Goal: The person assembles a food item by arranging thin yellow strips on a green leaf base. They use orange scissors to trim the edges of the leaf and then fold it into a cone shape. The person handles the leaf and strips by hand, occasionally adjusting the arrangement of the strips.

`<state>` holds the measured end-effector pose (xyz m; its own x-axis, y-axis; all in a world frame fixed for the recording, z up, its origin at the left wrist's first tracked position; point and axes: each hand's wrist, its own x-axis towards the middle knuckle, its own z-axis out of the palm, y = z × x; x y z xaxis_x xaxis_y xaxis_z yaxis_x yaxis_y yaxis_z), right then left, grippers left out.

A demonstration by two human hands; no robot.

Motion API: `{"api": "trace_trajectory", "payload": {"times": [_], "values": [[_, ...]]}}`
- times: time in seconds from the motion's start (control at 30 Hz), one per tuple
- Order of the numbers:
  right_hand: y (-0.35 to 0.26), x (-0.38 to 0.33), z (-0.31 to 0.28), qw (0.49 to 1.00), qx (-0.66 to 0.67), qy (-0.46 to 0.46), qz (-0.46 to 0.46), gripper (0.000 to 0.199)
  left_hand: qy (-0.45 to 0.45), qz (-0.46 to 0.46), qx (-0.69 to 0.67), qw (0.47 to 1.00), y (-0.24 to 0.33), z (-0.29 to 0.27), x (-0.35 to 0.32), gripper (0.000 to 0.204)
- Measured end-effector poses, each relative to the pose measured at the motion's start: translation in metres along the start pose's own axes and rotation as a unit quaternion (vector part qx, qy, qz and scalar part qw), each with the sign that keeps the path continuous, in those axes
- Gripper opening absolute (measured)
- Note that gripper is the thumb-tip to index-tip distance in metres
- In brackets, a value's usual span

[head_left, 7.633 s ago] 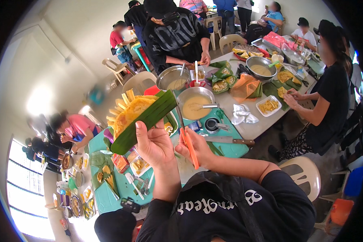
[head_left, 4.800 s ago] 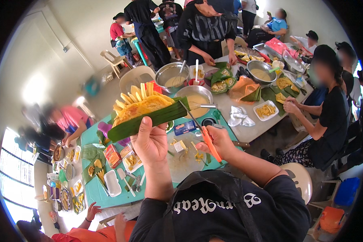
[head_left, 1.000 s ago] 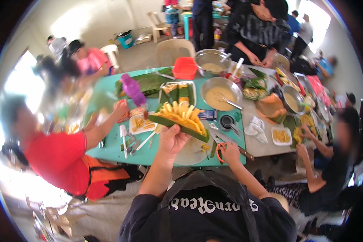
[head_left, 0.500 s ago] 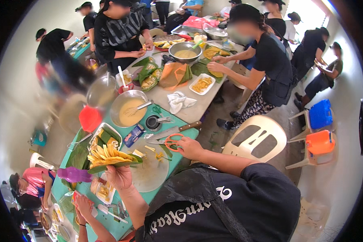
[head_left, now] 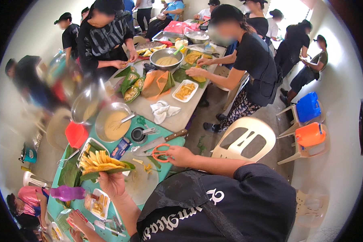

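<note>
My left hand (head_left: 112, 183) holds up a piece of banana leaf (head_left: 127, 166) from below, its fingers closed on the underside. Fanned in layers on that leaf are thin yellow slices (head_left: 99, 162), which look like banana. At the table's near edge, my right hand (head_left: 180, 156) has its fingers at the orange handles of a pair of scissors (head_left: 160, 153). The scissor blades point left over a round, pale board (head_left: 139, 183) bearing yellow scraps. Just beyond lies a large knife (head_left: 159, 145) with a wooden handle.
A steel bowl of pale batter with a whisk (head_left: 113, 122), black measuring cups (head_left: 138, 134) and a small blue box (head_left: 121, 148) stand beyond the board. A purple bottle (head_left: 67, 193) and a white tray (head_left: 100, 203) are at left. A co-worker's hand (head_left: 77, 220) is nearby; others work across the table.
The whole view has shifted, so the table and people sit further left. My hands keep their holds on the leaf and the scissors. The co-worker's hands at lower left have moved slightly.
</note>
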<state>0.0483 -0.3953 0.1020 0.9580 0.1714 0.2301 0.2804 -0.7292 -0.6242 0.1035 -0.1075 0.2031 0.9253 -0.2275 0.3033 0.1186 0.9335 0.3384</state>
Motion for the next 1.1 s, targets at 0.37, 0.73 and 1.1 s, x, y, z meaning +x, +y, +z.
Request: {"api": "trace_trajectory", "payload": {"times": [0.37, 0.73, 1.1], "values": [[0.052, 0.041, -0.025, 0.998, 0.022, -0.051, -0.041, 0.015, -0.046, 0.037, 0.006, 0.998, -0.041, 0.001, 0.042, 0.051], [0.081, 0.062, -0.082, 0.994, 0.111, -0.012, -0.016, 0.015, 0.024, 0.001, 0.007, 1.000, -0.105, 0.015, 0.085, 0.051], [0.055, 0.091, -0.152, 0.908, 0.417, -0.007, 0.039, 0.025, 0.007, -0.057, 0.004, 0.998, -0.151, 0.037, 0.112, 0.047]]}}
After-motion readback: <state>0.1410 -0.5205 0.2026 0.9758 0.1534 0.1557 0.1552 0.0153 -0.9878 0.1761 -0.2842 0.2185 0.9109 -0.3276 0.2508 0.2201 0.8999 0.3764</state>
